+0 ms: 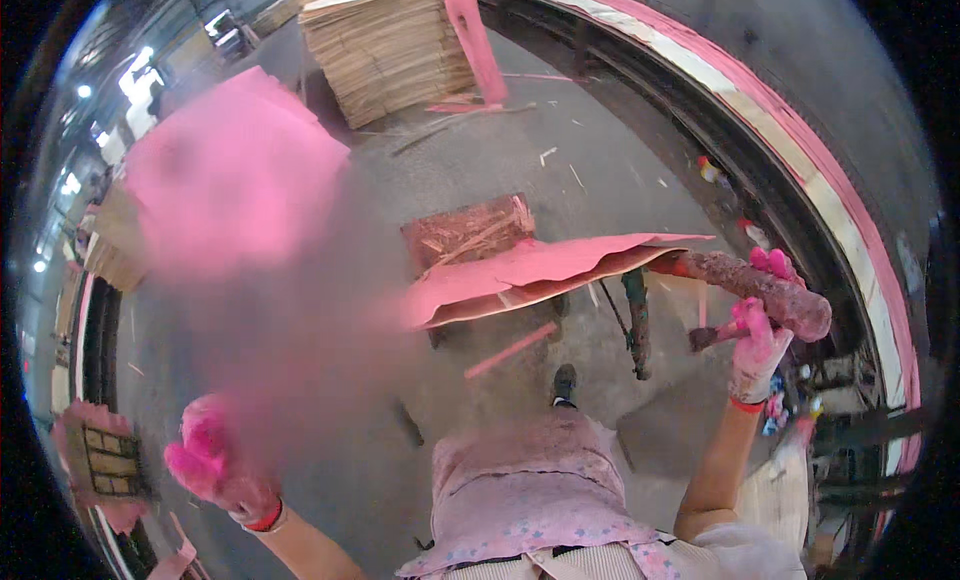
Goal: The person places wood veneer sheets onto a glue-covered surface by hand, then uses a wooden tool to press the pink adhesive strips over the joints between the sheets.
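Observation:
My right hand [760, 345], in a stained glove with bright pink fingers, is closed around a thick roller-like bar [725, 278] crusted with brownish-red residue. A short, dark brush-like piece [712, 336] juts out beside its thumb; how it is held is unclear. The bar's far end meets a wavy pink-coated wood sheet [560, 270], which lies across a stand with a dark green leg [637, 325]. My left hand [225, 465], gloved alike, is off to the lower left, thumb and fingers apart, with nothing visible in it. A blurred smear covers the area beside it.
Beyond the sheet sits a reddish crusted tray [465, 235] with wood strips in it. A tall veneer stack [390, 50] stands farther back. A pink-topped pile [240, 170] is at the left. Along the right runs a long rail [690, 130]. Scraps, including a pink strip [510, 350], litter the floor.

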